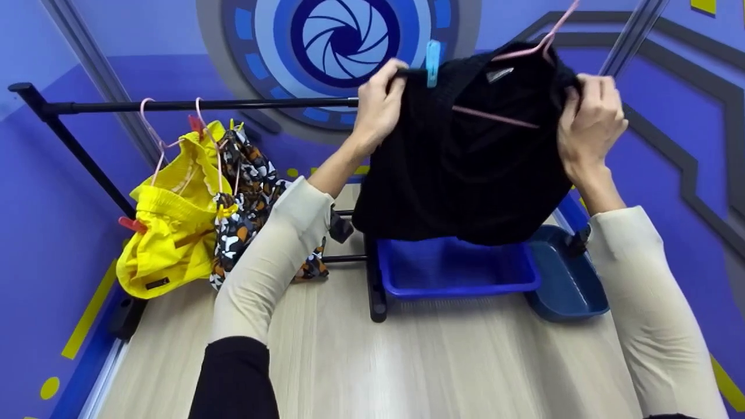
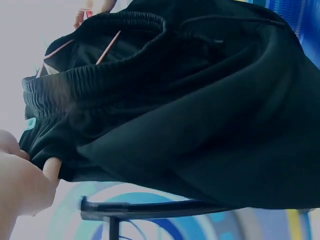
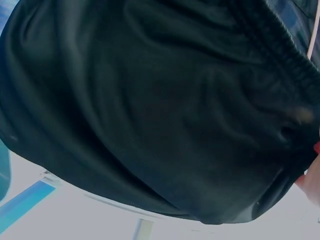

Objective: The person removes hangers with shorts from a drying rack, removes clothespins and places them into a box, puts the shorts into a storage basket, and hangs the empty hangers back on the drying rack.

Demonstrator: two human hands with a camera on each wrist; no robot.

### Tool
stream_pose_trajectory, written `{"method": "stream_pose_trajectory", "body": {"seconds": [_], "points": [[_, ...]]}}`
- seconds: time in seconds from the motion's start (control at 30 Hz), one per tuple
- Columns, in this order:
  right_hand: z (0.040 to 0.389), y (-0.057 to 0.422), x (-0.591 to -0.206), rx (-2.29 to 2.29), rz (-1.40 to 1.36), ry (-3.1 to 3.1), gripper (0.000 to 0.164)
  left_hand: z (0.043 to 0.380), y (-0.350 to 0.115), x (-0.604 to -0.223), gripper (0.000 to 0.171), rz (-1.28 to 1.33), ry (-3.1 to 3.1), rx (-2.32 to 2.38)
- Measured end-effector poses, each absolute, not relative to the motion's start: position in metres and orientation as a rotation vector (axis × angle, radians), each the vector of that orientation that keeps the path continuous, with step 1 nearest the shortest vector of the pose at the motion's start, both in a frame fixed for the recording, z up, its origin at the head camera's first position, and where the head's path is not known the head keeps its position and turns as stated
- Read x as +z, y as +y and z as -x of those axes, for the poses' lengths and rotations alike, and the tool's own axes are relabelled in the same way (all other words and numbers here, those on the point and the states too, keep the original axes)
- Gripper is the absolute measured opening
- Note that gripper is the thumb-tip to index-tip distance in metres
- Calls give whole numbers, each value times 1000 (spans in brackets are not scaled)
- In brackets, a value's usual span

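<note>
Black shorts [image 1: 465,186] with a gathered elastic waistband [image 2: 95,82] are held up between both hands, in front of the rack's right part. A pink hanger [image 1: 524,53] runs inside the waist, its hook pointing up and right. My left hand [image 1: 379,102] pinches the waistband's left end, thumb and fingers on the cloth, beside a light blue clothespin [image 1: 432,64]. At the waistband's right end my right hand [image 1: 592,125] grips the fabric. Something small and red [image 3: 317,147] shows by the right hand's fingers in the right wrist view. A drawstring [image 2: 230,19] lies along the shorts' front.
On the black rack bar [image 1: 279,103] at left hang yellow shorts [image 1: 174,233] and a patterned garment [image 1: 244,227], on pink hangers with clothespins. Below the black shorts stand a blue basket [image 1: 465,290] and a dark teal basin [image 1: 573,317] on the wooden table [image 1: 454,361].
</note>
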State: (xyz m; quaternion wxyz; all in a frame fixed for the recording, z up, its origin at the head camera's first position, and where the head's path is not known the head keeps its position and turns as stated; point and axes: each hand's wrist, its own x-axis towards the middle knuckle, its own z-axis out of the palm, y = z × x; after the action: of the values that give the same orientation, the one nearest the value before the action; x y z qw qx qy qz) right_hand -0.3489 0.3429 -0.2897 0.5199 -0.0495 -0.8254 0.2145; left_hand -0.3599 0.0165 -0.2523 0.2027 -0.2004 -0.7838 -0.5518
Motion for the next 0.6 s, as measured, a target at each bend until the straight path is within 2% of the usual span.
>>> {"method": "stream_pose_trajectory", "body": {"seconds": [0.2,0.43,0.6], "points": [[354,352,-320,450,-38,-2124,26,368,6,-293,25,419,-2404,-1669],[359,360,-360,219,-271,-2287,21,379,-17,-342,31,443,-2658,-1676],[360,362,-382,214,-445,-2438,20,383,-30,-374,32,493,-2751,-1582]]}}
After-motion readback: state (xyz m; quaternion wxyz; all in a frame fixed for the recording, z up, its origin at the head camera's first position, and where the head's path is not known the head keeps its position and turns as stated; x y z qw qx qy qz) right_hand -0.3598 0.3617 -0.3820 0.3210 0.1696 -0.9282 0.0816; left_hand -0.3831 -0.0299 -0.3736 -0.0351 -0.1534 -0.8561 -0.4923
